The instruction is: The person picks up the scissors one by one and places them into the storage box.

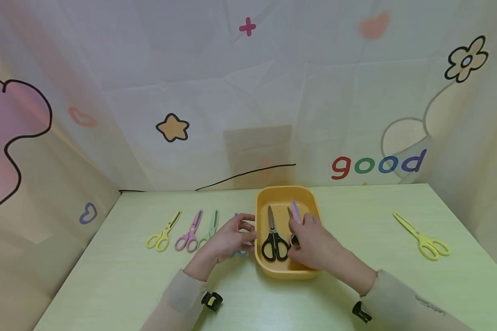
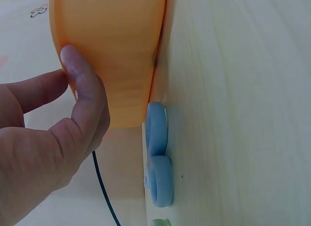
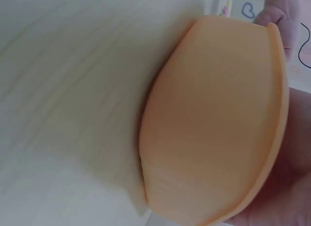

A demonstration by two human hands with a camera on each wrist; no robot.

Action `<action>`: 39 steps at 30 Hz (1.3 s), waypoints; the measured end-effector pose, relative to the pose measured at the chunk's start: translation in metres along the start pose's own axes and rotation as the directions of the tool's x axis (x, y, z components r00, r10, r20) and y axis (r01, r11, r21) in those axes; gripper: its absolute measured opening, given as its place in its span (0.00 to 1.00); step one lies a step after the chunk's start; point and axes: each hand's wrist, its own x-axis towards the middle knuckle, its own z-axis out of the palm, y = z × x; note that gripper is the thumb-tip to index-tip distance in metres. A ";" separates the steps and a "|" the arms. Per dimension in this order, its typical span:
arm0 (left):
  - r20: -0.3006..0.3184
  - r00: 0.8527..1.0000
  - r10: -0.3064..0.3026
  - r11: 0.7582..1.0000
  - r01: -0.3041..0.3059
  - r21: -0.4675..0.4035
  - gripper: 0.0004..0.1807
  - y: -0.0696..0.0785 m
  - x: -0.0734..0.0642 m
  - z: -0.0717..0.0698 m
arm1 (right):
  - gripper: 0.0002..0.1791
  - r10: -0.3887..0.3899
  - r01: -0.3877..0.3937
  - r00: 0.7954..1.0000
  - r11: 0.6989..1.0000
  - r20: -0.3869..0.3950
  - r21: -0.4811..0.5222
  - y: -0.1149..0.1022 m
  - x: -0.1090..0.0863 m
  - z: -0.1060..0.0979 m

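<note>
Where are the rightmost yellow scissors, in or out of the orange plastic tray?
Out: the scissors lie on the pale green table, apart from the tray.

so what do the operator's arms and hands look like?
Left hand and right hand: bare. Left sleeve and right sleeve: pale greyish-beige; the right has unreadable dark lettering. Left wrist clasp: black, yellow patch; right wrist clasp: black.

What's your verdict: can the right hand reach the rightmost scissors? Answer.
Probably yes: the right hand is busy inside the tray, but only bare tabletop separates that tray from the yellow scissors.
</note>
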 end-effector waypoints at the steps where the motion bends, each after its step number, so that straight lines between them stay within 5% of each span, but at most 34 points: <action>1: 0.000 1.000 0.000 1.000 0.000 0.000 0.29 0.000 0.000 0.000 | 0.13 -0.006 0.006 1.000 1.000 0.001 -0.011 0.000 0.000 0.002; 18: -0.002 1.000 0.002 1.000 -0.002 -0.003 0.29 0.002 -0.001 0.000 | 0.14 0.009 0.000 0.996 0.994 0.086 -0.110 -0.005 0.001 0.007; 39: 0.004 1.000 0.006 1.000 -0.006 -0.002 0.29 0.003 -0.003 0.001 | 0.12 -0.105 0.097 0.992 0.990 -0.073 -0.099 0.001 -0.003 0.009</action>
